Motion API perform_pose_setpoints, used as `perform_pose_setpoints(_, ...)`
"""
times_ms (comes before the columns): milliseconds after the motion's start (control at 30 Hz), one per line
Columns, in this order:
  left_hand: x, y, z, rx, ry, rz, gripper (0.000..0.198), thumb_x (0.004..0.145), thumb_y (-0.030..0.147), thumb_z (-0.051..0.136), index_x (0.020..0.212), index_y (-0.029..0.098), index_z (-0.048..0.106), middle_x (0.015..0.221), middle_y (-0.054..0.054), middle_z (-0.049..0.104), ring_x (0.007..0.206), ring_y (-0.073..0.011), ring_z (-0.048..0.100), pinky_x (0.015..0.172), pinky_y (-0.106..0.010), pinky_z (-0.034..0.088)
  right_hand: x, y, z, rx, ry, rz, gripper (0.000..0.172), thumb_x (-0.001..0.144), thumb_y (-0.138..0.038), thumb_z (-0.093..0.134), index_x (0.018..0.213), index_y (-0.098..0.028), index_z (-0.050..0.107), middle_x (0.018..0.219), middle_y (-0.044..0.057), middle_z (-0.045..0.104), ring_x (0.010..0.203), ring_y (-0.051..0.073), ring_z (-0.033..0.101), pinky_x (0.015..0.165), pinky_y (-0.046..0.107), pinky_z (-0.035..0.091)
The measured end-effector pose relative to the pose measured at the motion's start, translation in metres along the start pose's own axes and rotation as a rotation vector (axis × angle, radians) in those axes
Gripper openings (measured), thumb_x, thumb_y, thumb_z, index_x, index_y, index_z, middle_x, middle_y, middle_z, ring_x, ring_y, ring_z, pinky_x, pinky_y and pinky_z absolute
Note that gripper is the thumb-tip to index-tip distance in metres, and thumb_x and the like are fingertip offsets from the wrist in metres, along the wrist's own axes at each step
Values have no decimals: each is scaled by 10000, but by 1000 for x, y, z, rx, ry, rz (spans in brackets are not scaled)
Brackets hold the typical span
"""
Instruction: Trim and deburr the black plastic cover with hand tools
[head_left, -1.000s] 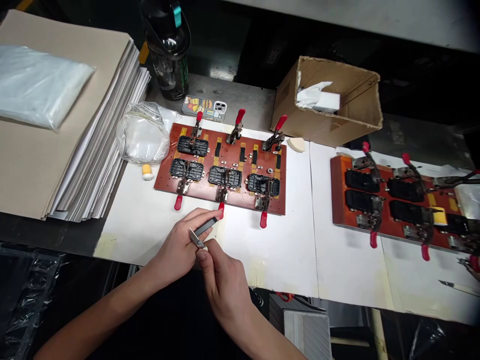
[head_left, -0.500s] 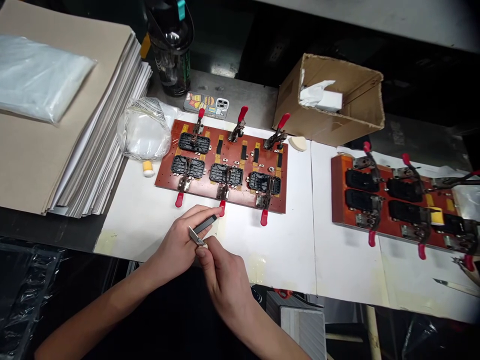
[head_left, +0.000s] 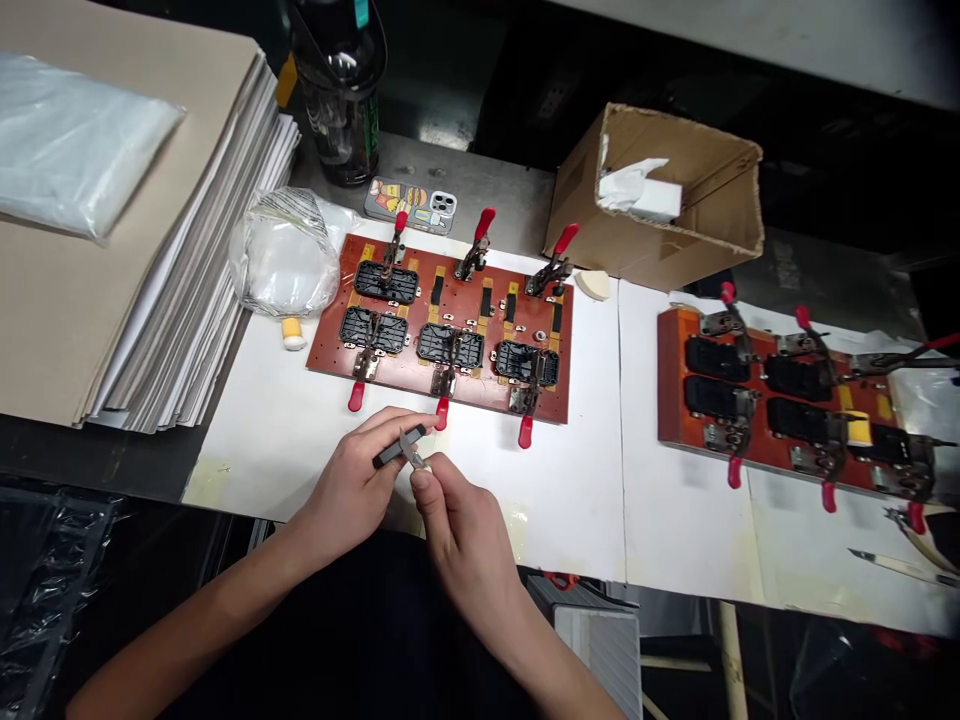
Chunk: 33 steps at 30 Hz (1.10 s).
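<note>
My left hand (head_left: pixel 352 480) is closed round a small dark knife handle (head_left: pixel 397 446) just in front of the red-brown clamp fixture (head_left: pixel 559 370). My right hand (head_left: pixel 457 530) pinches the thin metal blade (head_left: pixel 414 456) that sticks out beside the handle. The fixture carries several black plastic parts (head_left: pixel 450 348) held by red-tipped toggle clamps (head_left: pixel 442 412). Both hands hover over the white sheet (head_left: pixel 300 440) near the table's front edge.
A second clamp fixture (head_left: pixel 675 400) lies at the right, with a loose blade (head_left: pixel 892 566) near the edge. At the left a tall stack of card sheets (head_left: pixel 112 290) bears a plastic bag. A cardboard box (head_left: pixel 675 250), a phone (head_left: pixel 411 200), a dark bottle (head_left: pixel 341 90) and a clear bag (head_left: pixel 283 258) stand behind.
The blade, earlier at the handle's near end by my left palm, now sits higher beside the handle, pinched by my right fingers. Both hands shifted slightly forward.
</note>
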<state>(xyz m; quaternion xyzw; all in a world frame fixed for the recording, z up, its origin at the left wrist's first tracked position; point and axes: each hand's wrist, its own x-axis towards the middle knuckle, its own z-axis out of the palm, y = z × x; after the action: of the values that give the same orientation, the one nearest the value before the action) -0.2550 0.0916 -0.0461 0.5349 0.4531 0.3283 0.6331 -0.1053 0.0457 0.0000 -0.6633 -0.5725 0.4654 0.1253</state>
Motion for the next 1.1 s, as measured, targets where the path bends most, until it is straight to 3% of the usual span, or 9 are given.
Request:
perform_pose_setpoints(133,-2,1,-2,-16,22,3,352,1009,312,492,1330,294,635,1363,32,581,1219,-46,554,1087,-148,416,12,19,-9,34,131,80,462,1066,-544,360,839,-153,451,680,-13,469,602,94,388,568,253,287)
perform_pose_setpoints(267,-3,2,-5,-11,50,-31,359,1011,340,494,1342,306,629,1382,36,573,1229,-43,551,1101,-148,410,22,38,-18,183,249,151,505,1049,-605,362,837,-150,414,714,-1,456,618,92,411,564,241,321)
perform_pose_setpoints(467,-1,1,-4,-15,23,-68,365,997,364,519,1334,292,638,1382,23,574,1235,-62,550,1086,-161,412,29,18,-29,216,339,-85,334,966,-448,622,1100,-152,549,743,-16,445,641,71,400,604,194,363)
perform_pose_setpoints(567,-1,3,-1,-47,-38,-111,352,992,391,518,1288,255,653,1294,9,613,1165,-86,575,1039,-194,438,36,4,-27,299,239,-118,314,930,-398,678,1140,-171,621,727,-21,495,644,69,435,618,185,386)
perform_pose_setpoints(700,-4,4,2,-89,-118,-208,355,980,482,507,1070,171,653,1010,-13,646,951,-121,589,892,-253,479,42,7,-21,317,169,-166,188,950,-343,653,974,-161,689,880,7,652,760,87,560,714,204,445)
perform_pose_setpoints(800,-7,2,3,-141,-147,-216,353,977,495,506,1016,170,639,1042,-18,649,965,-122,600,891,-247,481,43,23,-22,351,322,-55,336,969,-445,617,873,-123,622,768,22,599,682,93,517,660,232,425)
perform_pose_setpoints(933,-7,2,5,-133,-110,-202,350,967,429,552,1244,239,648,1187,-12,605,1070,-101,587,947,-192,475,41,44,-30,205,469,-10,485,1001,-552,520,785,-118,514,693,27,505,647,95,448,617,244,360)
perform_pose_setpoints(1000,-5,3,7,-230,-48,-248,385,950,443,585,1275,246,642,1112,-10,631,977,-88,601,858,-175,493,38,46,-31,154,426,-89,397,989,-514,557,1001,-118,588,868,47,595,790,111,539,710,233,420)
perform_pose_setpoints(1100,-2,1,9,-422,148,-269,406,915,484,639,1242,244,631,1052,-13,662,940,-106,622,865,-203,510,31,43,-24,332,166,-74,420,954,-452,628,1215,-127,581,1082,71,652,835,102,575,756,227,458)
